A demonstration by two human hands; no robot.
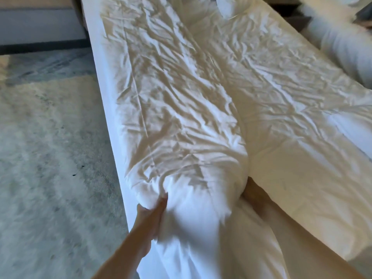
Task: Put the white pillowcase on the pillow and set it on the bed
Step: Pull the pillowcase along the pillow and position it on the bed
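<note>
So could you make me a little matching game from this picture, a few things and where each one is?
Things:
1. left hand
2. right hand
3. carpet
4. pillow

Places:
A. on the floor, left of the bed
B. at the pillow's near left end
C. lying lengthwise on the bed
D. mostly hidden at the pillow's right side

Pairs: 1-B, 2-D, 3-A, 4-C

Creased white cloth pillowcase (pixel 177 109); matt mottled carpet (pixel 50 158).
</note>
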